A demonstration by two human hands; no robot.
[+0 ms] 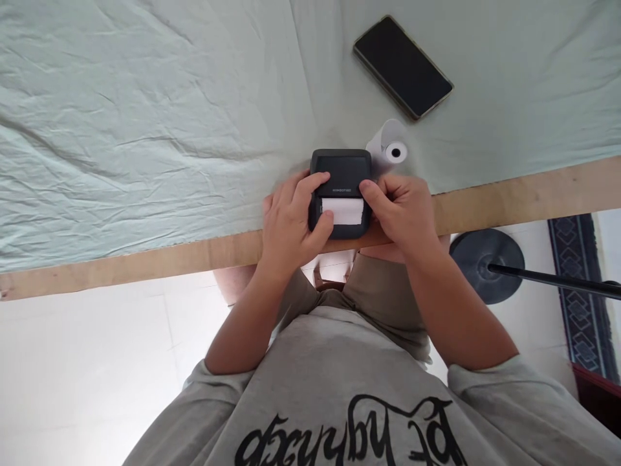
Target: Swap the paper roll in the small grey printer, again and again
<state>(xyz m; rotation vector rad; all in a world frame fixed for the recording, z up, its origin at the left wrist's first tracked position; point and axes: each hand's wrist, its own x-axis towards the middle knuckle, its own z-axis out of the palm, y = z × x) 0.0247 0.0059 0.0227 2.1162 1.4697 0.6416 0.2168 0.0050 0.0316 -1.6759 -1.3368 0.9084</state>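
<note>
Both hands are at a portable printer (342, 169): the left hand (290, 223) grips its left side, index finger on the lid and thumb on the paper strip (345, 211), while the right hand (405, 210) is curled at the right side with its thumb on the edge; whether those bent fingers pinch the casing I cannot tell. The printer is at the near edge of the worktop (145, 129), overlapping the bare wooden edging (213, 255), though I cannot tell whether it rests there or is held just above. Its long axis runs away from the person, almost square to the table edge, with the paper end nearest the body and the plain end of the lid farthest. It is a dark grey, almost black box with rounded corners; its broad matte lid bears one line of pale lettering, too small to read, just beyond the paper. The strip is white, lies crosswise and has a slightly uneven near edge. Just beside the far right corner, a white paper roll (395, 153) shows its dark core, a loose length curling outward. Farther off, a smartphone (403, 66) lies diagonally, screen dark.
</note>
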